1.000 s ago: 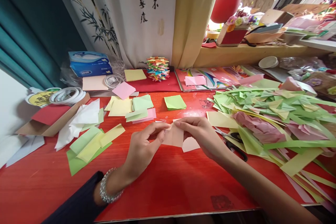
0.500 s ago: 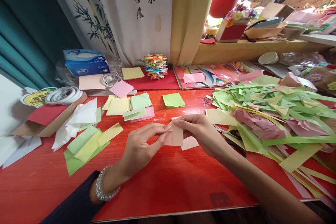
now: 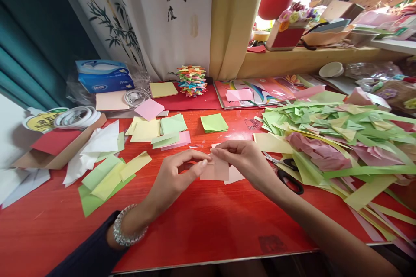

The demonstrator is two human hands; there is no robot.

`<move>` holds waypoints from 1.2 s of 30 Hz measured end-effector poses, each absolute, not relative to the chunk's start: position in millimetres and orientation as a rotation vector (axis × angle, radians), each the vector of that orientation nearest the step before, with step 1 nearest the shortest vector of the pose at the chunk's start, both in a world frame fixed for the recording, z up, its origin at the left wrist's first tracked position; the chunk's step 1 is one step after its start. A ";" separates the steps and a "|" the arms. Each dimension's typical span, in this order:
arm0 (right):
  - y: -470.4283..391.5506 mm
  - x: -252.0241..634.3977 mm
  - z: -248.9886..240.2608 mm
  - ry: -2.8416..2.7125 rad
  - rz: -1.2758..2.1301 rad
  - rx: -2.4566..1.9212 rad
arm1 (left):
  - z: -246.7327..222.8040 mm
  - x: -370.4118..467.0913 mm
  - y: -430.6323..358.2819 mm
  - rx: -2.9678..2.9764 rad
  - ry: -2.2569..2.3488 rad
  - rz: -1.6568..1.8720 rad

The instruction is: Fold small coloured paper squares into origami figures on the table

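Peach paper (image 3: 221, 170) — pinched by right hand (image 3: 249, 161), left hand (image 3: 173, 176) touching it

The right hand (image 3: 238, 156) pinches the peach paper (image 3: 217, 171); the left hand (image 3: 177, 177) is at its left edge; beyond the peach paper lies a green paper stack (image 3: 214, 123), right of the peach paper, scissors (image 3: 286, 163)

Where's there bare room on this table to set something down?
Bare red tabletop lies between the left hand, right hand and front edge, and left of the bracelet, below the green sheet. Right of the scissors, heaped paper crowds it.
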State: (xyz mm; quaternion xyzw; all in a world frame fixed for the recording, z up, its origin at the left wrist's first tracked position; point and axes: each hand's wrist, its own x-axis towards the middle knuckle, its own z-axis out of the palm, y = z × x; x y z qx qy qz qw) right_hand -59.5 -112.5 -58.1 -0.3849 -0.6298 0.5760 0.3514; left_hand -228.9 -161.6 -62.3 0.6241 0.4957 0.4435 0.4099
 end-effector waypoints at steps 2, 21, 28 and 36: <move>-113.9 -60.2 -59.6 -1.679 1.400 -1.006 | -59.9 -228.6 -158.4 1.389 1.241 1.077; -114.8 -65.2 -67.3 -1.802 1.328 -1.022 | -62.8 -223.6 -161.9 1.421 1.402 0.939; -116.1 -64.4 -73.2 -1.808 1.290 -1.092 | -59.0 -224.6 -158.3 1.421 1.300 0.853; -115.1 -64.5 -74.4 -1.906 1.165 -1.117 | -62.2 -228.6 -154.4 1.390 1.281 0.849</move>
